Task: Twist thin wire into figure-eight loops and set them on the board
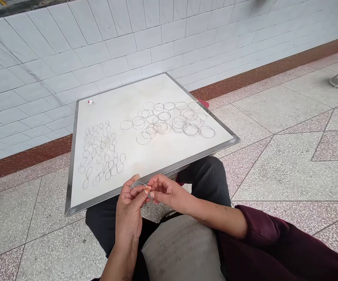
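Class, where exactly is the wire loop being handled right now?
In the head view, below and left of centre, the wire loop is pinched in the left hand, beside the fingers of the right hand, by the table's near edge.

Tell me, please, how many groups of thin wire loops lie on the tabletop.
2: thin figure-eight wire loops on the left of the white, metal-edged tabletop, and thin round wire rings toward its right.

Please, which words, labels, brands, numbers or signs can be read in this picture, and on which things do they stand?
There are none to read.
Table and held wire: no lettering shows.
Red-and-white item: too small to tell whether it is marked.
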Demonstrator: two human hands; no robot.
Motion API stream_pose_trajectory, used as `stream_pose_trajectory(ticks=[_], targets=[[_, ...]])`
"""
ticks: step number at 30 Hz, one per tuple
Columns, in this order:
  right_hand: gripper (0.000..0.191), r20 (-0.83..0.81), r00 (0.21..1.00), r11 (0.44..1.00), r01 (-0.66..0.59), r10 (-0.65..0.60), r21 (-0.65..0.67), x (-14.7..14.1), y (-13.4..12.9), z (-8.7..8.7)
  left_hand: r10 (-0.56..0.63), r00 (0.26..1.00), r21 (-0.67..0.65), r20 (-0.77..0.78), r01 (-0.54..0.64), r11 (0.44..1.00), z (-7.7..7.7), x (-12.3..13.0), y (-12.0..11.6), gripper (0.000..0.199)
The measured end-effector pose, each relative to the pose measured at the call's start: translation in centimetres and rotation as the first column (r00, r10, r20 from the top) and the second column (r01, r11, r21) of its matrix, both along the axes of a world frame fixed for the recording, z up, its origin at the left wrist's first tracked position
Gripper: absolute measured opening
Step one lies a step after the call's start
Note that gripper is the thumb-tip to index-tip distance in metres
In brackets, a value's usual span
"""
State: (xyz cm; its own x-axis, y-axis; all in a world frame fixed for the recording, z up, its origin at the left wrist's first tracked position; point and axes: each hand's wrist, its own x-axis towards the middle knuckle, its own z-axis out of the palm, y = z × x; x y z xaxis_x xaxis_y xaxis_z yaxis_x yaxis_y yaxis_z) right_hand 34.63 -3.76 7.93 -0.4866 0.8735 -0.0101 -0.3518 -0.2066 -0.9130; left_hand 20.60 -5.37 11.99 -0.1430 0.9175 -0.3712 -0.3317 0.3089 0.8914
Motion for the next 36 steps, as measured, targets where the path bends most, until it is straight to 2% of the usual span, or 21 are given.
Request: stream_pose_trajectory(ticks=[6,28,36], targets=[[0.032,-0.063,0.998,0.995,-0.02,0.014,-0.095,0.2,0.5,-0.1,-0.016,1.0,-0.018,-0.007,0.016,1.0,-0.1,0.1,0.1,0.064],[0.031,-0.02,1.0,0.996,-0.014,0.012,-0.088,0.1,0.6,-0.2,-0.02,0.999,-0.04,-0.039,0.019,0.999,-0.3,-0.1,0.4,0.061],[0.035,0.008,1.0,0.991,0.015,-0.014,-0.136,0.1,0.9,-0.5,-0.025,0.999,-0.043,-0.024,0.024,0.999,-1.2,-0.3,0.5,0.056]])
